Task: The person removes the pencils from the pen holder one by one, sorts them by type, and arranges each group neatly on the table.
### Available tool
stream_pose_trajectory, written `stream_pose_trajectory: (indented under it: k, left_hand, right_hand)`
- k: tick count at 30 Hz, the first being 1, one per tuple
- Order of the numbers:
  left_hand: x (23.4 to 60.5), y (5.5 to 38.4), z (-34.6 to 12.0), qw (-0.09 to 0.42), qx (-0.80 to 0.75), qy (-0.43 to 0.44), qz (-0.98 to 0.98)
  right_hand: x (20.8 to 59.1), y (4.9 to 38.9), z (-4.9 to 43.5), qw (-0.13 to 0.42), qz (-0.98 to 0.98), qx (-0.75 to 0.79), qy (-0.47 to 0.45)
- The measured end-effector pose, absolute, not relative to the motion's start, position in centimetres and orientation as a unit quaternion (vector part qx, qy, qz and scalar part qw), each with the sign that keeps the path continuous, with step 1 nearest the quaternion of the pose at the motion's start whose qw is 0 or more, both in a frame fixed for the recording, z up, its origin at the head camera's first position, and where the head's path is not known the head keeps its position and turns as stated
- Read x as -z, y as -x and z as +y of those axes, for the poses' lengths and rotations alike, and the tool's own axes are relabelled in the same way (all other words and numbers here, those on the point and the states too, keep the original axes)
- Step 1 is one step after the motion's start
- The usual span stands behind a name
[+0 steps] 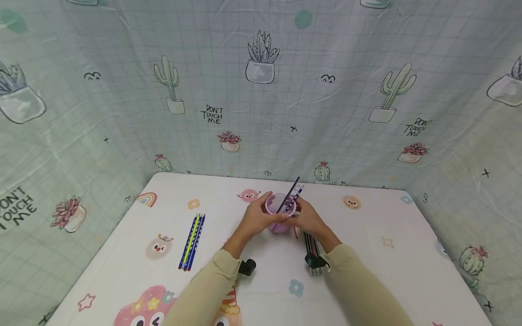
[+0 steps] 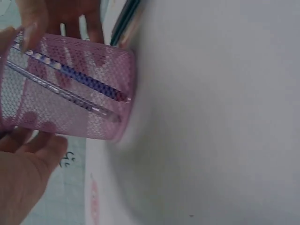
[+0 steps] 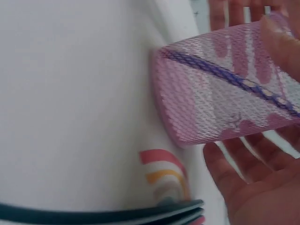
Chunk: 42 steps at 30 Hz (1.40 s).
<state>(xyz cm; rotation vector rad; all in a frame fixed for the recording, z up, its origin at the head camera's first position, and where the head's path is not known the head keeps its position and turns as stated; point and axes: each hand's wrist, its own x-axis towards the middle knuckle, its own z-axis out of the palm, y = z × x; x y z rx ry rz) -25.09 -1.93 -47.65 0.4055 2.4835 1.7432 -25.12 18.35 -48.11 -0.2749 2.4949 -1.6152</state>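
A pink mesh pencil cup [image 1: 279, 227] is held between both hands near the middle of the table. The left hand [image 1: 259, 215] grips its left side, with the thumb across the near side of the rim. On the other side, the right hand [image 1: 308, 219] holds the cup, its thumb also near the rim. Inside lean a dotted blue pencil [image 2: 89, 80] and a second, slimmer stick-like pencil [image 2: 70, 97], both seen through the mesh. Their upper ends rise above the rim toward the right. The cup's base [image 3: 164, 101] is close to the tabletop; whether it touches cannot be told.
Several blue dotted pencils and a yellow-green one [image 1: 190, 246] lie side by side at the left. Dark striped pencils [image 1: 313, 248] lie partly under the right wrist. The printed white tabletop [image 1: 367, 280] meets a patterned cloth backdrop [image 1: 285, 136] behind and at the sides.
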Motion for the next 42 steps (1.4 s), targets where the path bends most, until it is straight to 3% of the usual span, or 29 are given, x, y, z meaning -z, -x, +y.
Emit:
stream_pose_trajectory:
  k: [3, 9, 12, 21, 29, 42]
  left_hand:
    - [46.9, 24.8, -1.6, -0.003, -0.550, -0.103, 0.829]
    - [45.8, 24.4, 0.4, -0.173, -0.490, -0.132, 0.844]
    - [45.5, 24.3, 1.9, -0.205, -0.449, -0.150, 0.857]
    - [45.2, 24.4, 4.5, -0.156, -0.356, -0.088, 0.917]
    - [45.1, 24.8, 5.1, -0.138, -0.334, -0.098, 0.927]
    - [42.2, 26.3, 2.3, -0.158, -0.575, -0.107, 0.796]
  right_hand:
    - [48.6, 25.4, 18.2, 0.074, 0.824, 0.551, 0.104]
    - [49.0, 25.5, 18.3, 0.063, 0.820, 0.558, 0.109]
    - [49.0, 25.3, 18.5, 0.061, 0.824, 0.554, 0.100]
    - [48.6, 25.2, 18.2, 0.054, 0.839, 0.537, 0.069]
    - [48.6, 25.3, 18.5, 0.049, 0.837, 0.541, 0.063]
    - [49.0, 25.5, 18.6, 0.066, 0.818, 0.563, 0.095]
